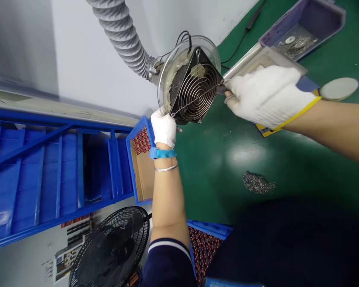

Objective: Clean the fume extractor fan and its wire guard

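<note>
A square black cooling fan (199,95) with a round wire guard is fixed to a clear plastic bowl (197,42), with pale glue-like material between them. My left hand (164,128), in a white glove, is closed on the lower left edge of this fan and bowl. The fingers behind it are partly hidden. My right hand (263,93), also gloved, has thumb and fingers pinched at the fan's right corner. A small dark piece (222,89) shows at its fingertips; I cannot make out its kind.
A grey flexible duct (122,38) joins the bowl from behind. Small metal parts (257,182) lie heaped on the green table. A purple bin (305,28) stands upper right, blue crates (131,167) of red parts at left and below. A black floor fan (110,249) is lower left.
</note>
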Tool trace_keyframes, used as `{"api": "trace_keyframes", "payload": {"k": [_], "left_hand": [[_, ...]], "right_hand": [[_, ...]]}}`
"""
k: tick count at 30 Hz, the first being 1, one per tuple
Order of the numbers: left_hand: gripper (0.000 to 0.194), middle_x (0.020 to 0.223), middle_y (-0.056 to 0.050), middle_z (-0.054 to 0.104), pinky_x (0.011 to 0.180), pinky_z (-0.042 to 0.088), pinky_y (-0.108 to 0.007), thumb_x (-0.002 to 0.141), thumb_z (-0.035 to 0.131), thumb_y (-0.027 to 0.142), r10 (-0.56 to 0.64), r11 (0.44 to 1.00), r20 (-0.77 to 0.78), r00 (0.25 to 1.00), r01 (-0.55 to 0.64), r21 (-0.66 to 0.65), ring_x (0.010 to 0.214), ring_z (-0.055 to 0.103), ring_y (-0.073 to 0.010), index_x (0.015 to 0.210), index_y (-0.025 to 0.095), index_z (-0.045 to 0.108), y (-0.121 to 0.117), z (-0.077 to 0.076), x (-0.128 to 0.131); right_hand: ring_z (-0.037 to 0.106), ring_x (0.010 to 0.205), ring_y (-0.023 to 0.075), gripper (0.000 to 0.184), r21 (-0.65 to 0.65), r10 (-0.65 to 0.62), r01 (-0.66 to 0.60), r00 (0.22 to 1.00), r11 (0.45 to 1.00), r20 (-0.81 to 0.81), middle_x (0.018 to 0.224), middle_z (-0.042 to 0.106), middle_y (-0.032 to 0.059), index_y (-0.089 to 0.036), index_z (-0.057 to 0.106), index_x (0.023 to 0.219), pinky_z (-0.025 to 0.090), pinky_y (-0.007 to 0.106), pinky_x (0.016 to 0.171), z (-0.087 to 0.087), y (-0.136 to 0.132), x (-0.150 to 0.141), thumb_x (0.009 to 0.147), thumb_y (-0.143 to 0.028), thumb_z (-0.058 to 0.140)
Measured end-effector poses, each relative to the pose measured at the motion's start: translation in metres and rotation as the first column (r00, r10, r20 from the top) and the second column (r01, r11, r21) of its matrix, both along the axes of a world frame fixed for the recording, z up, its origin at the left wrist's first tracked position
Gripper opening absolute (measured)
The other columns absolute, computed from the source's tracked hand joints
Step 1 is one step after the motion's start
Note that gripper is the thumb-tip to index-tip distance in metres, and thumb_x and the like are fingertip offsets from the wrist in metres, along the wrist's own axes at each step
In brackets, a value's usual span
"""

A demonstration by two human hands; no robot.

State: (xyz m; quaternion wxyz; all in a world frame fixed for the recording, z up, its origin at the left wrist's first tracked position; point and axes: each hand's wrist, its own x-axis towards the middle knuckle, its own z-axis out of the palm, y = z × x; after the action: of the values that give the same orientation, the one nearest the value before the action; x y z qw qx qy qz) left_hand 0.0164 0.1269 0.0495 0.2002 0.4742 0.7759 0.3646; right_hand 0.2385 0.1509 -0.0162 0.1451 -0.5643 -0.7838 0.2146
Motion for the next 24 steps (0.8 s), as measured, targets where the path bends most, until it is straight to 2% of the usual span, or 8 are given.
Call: {"api": "trace_keyframes", "payload": {"k": [4, 6, 9, 11, 15, 17, 21, 24], "left_hand": [[0.014, 0.071, -0.001, 0.069, 0.051, 0.052, -0.023, 0.075, 0.061, 0.017, 0.034, 0.999, -0.03, 0.999, -0.035, -0.028, 0.051, 0.05, -0.009, 0.082, 0.015, 0.073, -0.004, -0.001, -0.002], [0.013, 0.071, -0.001, 0.069, 0.051, 0.051, -0.022, 0.075, 0.061, 0.017, 0.023, 1.0, -0.022, 0.999, -0.023, -0.017, 0.05, 0.05, -0.0086, 0.082, 0.015, 0.072, -0.006, -0.001, -0.002], [0.016, 0.069, 0.0, 0.068, 0.048, 0.048, -0.022, 0.075, 0.059, 0.017, -0.01, 1.0, 0.001, 1.0, 0.01, 0.004, 0.048, 0.048, -0.0083, 0.083, 0.015, 0.073, -0.004, -0.001, -0.004], [0.017, 0.063, 0.001, 0.064, 0.044, 0.044, -0.021, 0.075, 0.056, 0.017, -0.011, 1.0, 0.004, 1.0, 0.01, 0.013, 0.044, 0.046, -0.0083, 0.082, 0.016, 0.072, -0.002, -0.002, -0.007], [0.016, 0.065, 0.001, 0.067, 0.039, 0.04, -0.02, 0.074, 0.058, 0.02, 0.004, 0.999, 0.01, 1.0, -0.005, 0.033, 0.042, 0.045, -0.0075, 0.081, 0.016, 0.072, -0.004, -0.001, -0.011], [0.016, 0.069, -0.001, 0.07, 0.038, 0.04, -0.02, 0.072, 0.06, 0.021, -0.012, 1.0, 0.031, 0.999, 0.011, 0.026, 0.042, 0.046, -0.0074, 0.082, 0.015, 0.073, -0.005, -0.001, -0.01], [0.016, 0.064, 0.0, 0.067, 0.038, 0.039, -0.02, 0.07, 0.059, 0.017, -0.019, 1.0, 0.073, 0.997, 0.017, 0.023, 0.041, 0.045, -0.0077, 0.081, 0.015, 0.072, -0.005, -0.001, -0.005], [0.014, 0.058, 0.003, 0.061, 0.038, 0.038, -0.019, 0.07, 0.057, 0.017, 0.028, 0.999, 0.074, 0.997, -0.029, 0.026, 0.039, 0.044, -0.0071, 0.077, 0.016, 0.069, -0.004, -0.001, -0.003]], "right_hand": [[0.07, 0.096, 0.0332, 0.041, -0.047, 0.076, -0.081, 0.99, 0.996, -0.116, 0.09, 0.07, 0.0146, -0.014, 0.074, 0.107, 0.053, 0.049, 0.08, -0.011, 0.0, -0.011, 0.097, -0.047, 0.051], [0.07, 0.096, 0.0347, 0.042, -0.108, 0.054, -0.064, 0.994, 0.992, -0.098, 0.089, 0.07, 0.0142, -0.016, 0.074, 0.107, 0.053, 0.05, 0.079, -0.011, 0.002, -0.011, 0.096, -0.05, 0.053], [0.07, 0.1, 0.0402, 0.048, -0.025, -0.008, 0.008, 1.0, 1.0, 0.007, 0.094, 0.07, 0.0209, -0.013, 0.072, 0.109, 0.053, 0.05, 0.076, -0.004, 0.0, -0.006, 0.101, -0.048, 0.041], [0.07, 0.101, 0.0414, 0.05, 0.042, -0.002, 0.001, 1.0, 0.999, 0.027, 0.095, 0.069, 0.0238, -0.009, 0.07, 0.11, 0.052, 0.05, 0.077, -0.002, -0.003, -0.006, 0.103, -0.043, 0.035], [0.07, 0.098, 0.0365, 0.045, -0.058, 0.075, -0.08, 0.994, 0.995, -0.084, 0.095, 0.071, 0.0196, -0.012, 0.073, 0.11, 0.051, 0.048, 0.078, -0.005, -0.004, -0.012, 0.099, -0.044, 0.043], [0.069, 0.098, 0.0355, 0.044, -0.115, 0.066, -0.077, 0.993, 0.99, -0.093, 0.096, 0.071, 0.0183, -0.014, 0.074, 0.11, 0.05, 0.047, 0.078, -0.004, -0.002, -0.012, 0.098, -0.046, 0.047], [0.069, 0.099, 0.0375, 0.048, -0.038, -0.024, 0.023, 1.0, 0.999, -0.008, 0.1, 0.07, 0.0211, -0.013, 0.073, 0.115, 0.051, 0.049, 0.078, 0.002, -0.004, -0.005, 0.101, -0.044, 0.038], [0.069, 0.098, 0.0364, 0.05, -0.033, 0.026, -0.027, 0.998, 0.999, -0.055, 0.099, 0.071, 0.0209, -0.013, 0.071, 0.12, 0.05, 0.047, 0.078, 0.0, -0.005, -0.007, 0.101, -0.04, 0.033]]}}
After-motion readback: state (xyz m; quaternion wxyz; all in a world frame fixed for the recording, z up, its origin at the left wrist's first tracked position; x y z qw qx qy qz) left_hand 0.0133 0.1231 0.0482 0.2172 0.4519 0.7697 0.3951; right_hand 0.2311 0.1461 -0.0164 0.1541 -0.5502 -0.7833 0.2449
